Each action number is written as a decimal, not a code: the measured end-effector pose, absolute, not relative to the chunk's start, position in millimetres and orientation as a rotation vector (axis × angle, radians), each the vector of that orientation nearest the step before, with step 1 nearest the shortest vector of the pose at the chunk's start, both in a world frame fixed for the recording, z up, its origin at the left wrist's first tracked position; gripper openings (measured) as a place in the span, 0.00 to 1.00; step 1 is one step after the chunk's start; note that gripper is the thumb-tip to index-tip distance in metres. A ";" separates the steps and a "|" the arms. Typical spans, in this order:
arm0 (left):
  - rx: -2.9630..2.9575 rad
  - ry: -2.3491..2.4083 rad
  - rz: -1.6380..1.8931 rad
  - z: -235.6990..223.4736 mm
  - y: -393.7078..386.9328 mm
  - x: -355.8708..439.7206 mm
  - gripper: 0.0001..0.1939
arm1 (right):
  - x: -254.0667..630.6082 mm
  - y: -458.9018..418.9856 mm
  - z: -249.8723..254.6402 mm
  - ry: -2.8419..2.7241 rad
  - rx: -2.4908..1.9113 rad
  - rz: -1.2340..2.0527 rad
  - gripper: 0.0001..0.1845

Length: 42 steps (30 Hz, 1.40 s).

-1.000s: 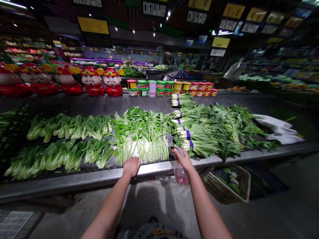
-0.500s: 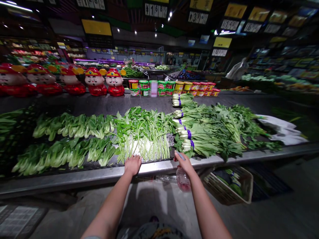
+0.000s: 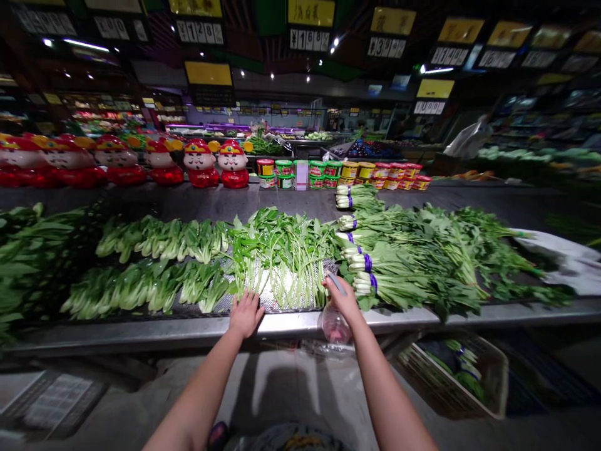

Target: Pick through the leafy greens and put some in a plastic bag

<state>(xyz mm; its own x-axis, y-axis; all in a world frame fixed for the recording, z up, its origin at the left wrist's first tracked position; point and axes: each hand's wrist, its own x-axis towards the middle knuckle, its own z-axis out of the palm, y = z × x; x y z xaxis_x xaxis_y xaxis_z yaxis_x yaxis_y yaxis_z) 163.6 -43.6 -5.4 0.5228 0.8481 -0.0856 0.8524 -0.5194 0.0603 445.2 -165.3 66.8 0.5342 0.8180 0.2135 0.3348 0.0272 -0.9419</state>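
My left hand (image 3: pixel 246 314) rests with its fingers spread at the metal front edge (image 3: pixel 291 324) of the display, by the cut ends of loose leafy stems (image 3: pixel 282 250). Wrapped in my right hand (image 3: pixel 342 297) is a clear spray bottle (image 3: pixel 335 329) with a grey top, held upright just over the edge; the palm covers part of its neck. Bundled greens (image 3: pixel 399 279) with purple ties lie right of that hand. Bok choy (image 3: pixel 145 288) lies in two rows on the left.
Red figurines (image 3: pixel 233 164) and stacked small tubs (image 3: pixel 323 174) line the back of the display. Below on the right stands a crate (image 3: pixel 491 388) holding vegetables. White cloth or plastic (image 3: pixel 573 260) lies at the right end, and price signs (image 3: pixel 310 39) hang overhead.
The view has turned a little left, so the stall sits farther right. My right hand has moved left with the spray bottle, nearer the loose stems. My left hand's fingers have spread wider.
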 end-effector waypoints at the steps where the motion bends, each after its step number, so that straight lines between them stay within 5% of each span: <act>1: 2.631 1.531 -0.082 -6.3 -42.0 159.3 0.30 | 444.7 -159.7 67.1 -1.014 -1.555 0.475 0.26; 27: 2.423 1.556 -0.276 4.1 -40.9 153.5 0.33 | 460.5 -76.1 43.1 -1.155 -1.712 0.441 0.21; 42: 2.435 1.555 -0.259 0.3 -39.9 152.6 0.33 | 452.9 -73.3 49.8 -1.109 -1.988 0.298 0.34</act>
<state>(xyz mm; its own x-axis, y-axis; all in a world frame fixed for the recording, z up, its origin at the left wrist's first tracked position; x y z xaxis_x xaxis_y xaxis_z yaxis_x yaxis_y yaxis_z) 152.6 -39.9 0.3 0.4175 0.8659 -0.2756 0.9085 -0.4044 0.1058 452.9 -73.3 49.8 0.5839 0.7928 0.1746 0.5986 -0.2752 -0.7523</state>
